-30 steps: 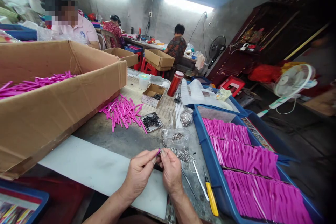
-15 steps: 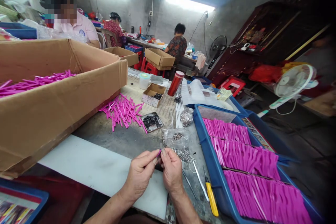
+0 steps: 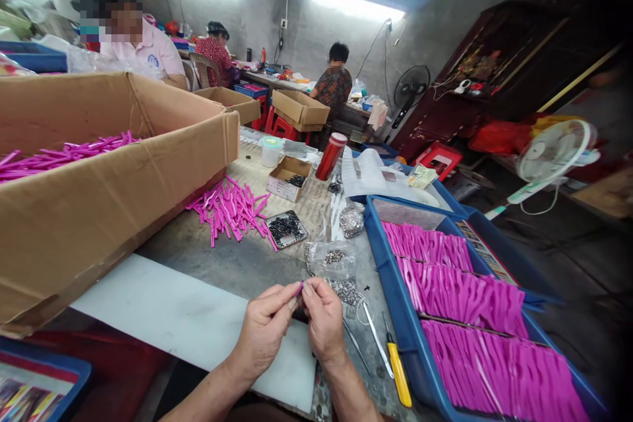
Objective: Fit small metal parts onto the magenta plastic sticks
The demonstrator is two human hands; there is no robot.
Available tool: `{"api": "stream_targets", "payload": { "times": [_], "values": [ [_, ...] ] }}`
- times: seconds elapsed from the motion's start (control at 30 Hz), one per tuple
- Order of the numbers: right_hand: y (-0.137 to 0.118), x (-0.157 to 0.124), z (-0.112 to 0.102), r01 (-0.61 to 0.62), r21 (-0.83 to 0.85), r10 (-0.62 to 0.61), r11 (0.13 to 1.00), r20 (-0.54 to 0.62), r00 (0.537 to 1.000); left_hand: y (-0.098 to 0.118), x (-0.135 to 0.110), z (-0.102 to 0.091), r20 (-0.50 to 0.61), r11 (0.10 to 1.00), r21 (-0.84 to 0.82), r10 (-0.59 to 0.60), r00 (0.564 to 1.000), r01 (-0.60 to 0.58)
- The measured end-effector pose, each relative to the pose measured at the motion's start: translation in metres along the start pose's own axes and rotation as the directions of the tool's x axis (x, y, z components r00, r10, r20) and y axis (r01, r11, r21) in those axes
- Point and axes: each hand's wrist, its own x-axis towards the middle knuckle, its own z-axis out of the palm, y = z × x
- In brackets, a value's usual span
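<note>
My left hand [image 3: 264, 328] and my right hand [image 3: 324, 320] meet fingertip to fingertip low over the table, both pinched on a small pink plastic piece [image 3: 299, 287] whose tip shows between them. Just beyond my fingers lie clear bags of small metal parts [image 3: 332, 258]. A loose pile of pink plastic sticks [image 3: 228, 208] and a small tray of dark metal parts [image 3: 285, 229] lie farther out on the table.
A big cardboard box [image 3: 99, 191] with pink sticks fills the left. A blue tray [image 3: 395, 290] with rows of pink pieces sits right. A yellow-handled screwdriver [image 3: 398, 372], a small carton [image 3: 289, 179] and a red flask [image 3: 330, 157] lie around. Three people sit at tables behind.
</note>
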Motion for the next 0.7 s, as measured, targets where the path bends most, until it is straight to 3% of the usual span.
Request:
{"api": "stream_targets", "payload": {
  "times": [0.33,0.5,0.7],
  "values": [
    [0.0016,0.0003,-0.0007,0.022,-0.001,-0.022,1.000,-0.003,1.000,-0.0011,0.0002,-0.0010,0.005,1.000,-0.020,-0.014,1.000,0.014],
    [0.0016,0.0006,-0.0007,0.003,-0.002,-0.003,1.000,0.055,0.998,-0.0018,0.0006,-0.0015,-0.013,0.999,-0.023,-0.028,1.000,0.028],
    [-0.0003,0.0014,0.0004,0.036,0.019,-0.036,0.999,-0.009,0.999,-0.0022,0.0004,-0.0005,-0.011,0.998,-0.049,-0.044,0.999,0.044]
  ]
}}
